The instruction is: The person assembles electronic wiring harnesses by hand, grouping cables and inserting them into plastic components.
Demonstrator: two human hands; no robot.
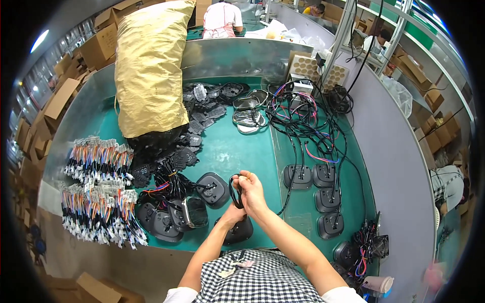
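Near the front of the green work surface, my right hand (251, 192) pinches a looped black cable (233, 192) between thumb and fingers. Just below it, my left hand (233, 215) closes around the lower part of the same cable. Under my hands lies a black rounded housing (239, 233), partly covered by them. Another black housing (212, 190) rests to the left of my hands. Farther left, several more housings (164, 225) sit beside a bundle of black cables (174, 184) and a glossy framed part (195, 212).
Stacks of multicoloured wire harnesses (101, 212) line the left edge. A yellow sack (151, 70) leans over dark plastic parts (184, 156). On the right are cabled housings (327, 200), tangled cables (298, 108) and a grey partition (394, 136). A pink cup (378, 284) stands at lower right.
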